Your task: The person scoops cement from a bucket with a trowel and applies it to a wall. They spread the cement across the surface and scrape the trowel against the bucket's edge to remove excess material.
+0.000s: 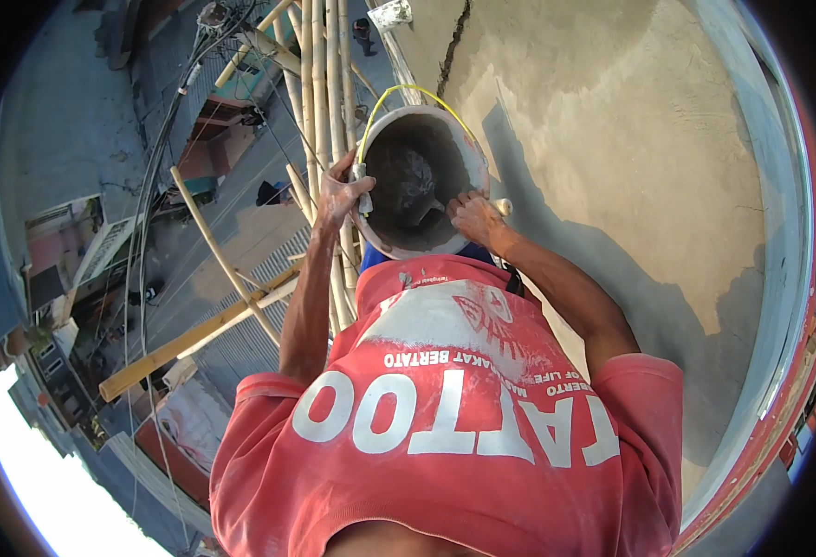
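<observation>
A grey-caked bucket (389, 243) with a yellow wire handle (414, 87) is in front of my body, its mouth facing me. My left hand (341, 193) grips its left rim, the thumb over the edge near the handle's end. Inside lies some wet grey mortar (408, 176). Closed over the bucket's right side, my right hand (476, 219) holds a trowel; the pale end of its handle (503, 207) sticks out to the right. Part of the trowel blade (431, 215) shows inside the bucket. Both hands are dusty with mortar.
Bamboo poles (320, 102) run alongside on the left, with a wooden beam (194, 339) across below them. Cables (153, 176) hang farther left, over roofs and a street far below. A plastered wall (612, 121) with a dark crack (452, 51) is on the right.
</observation>
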`<state>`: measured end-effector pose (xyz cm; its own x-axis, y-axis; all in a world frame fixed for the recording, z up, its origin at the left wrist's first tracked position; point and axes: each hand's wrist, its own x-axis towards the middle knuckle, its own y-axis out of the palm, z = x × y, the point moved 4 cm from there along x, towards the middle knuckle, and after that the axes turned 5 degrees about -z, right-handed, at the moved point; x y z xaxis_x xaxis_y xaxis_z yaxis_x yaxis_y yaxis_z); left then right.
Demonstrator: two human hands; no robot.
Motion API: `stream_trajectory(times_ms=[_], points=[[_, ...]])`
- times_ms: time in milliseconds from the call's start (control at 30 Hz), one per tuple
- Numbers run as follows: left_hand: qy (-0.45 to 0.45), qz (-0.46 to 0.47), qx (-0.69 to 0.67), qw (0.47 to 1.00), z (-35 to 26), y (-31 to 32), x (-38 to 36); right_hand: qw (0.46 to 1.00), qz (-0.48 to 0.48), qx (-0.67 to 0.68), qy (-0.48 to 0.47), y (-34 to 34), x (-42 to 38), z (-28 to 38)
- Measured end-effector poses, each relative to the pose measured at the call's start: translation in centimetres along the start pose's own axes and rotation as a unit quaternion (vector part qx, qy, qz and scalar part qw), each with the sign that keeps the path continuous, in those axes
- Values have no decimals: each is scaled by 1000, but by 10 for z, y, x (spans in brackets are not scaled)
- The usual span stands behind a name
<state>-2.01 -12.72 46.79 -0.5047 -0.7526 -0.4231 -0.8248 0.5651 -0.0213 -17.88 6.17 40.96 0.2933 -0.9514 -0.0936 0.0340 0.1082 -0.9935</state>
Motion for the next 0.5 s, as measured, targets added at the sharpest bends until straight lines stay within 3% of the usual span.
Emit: stream_trajectory(times_ms=[33, 200, 433, 500], points=[[-2, 3, -20, 1000, -4, 1, 1, 999, 43, -6, 22, 0, 0, -8], [14, 12, -32, 999, -7, 7, 4, 994, -76, -48, 64, -25, 31, -14], [8, 5, -14, 1000, -7, 8, -1, 999, -20, -13, 46, 5, -8, -14], [56, 7, -54, 997, -19, 15, 3, 997, -45, -19, 67, 10, -2, -16]])
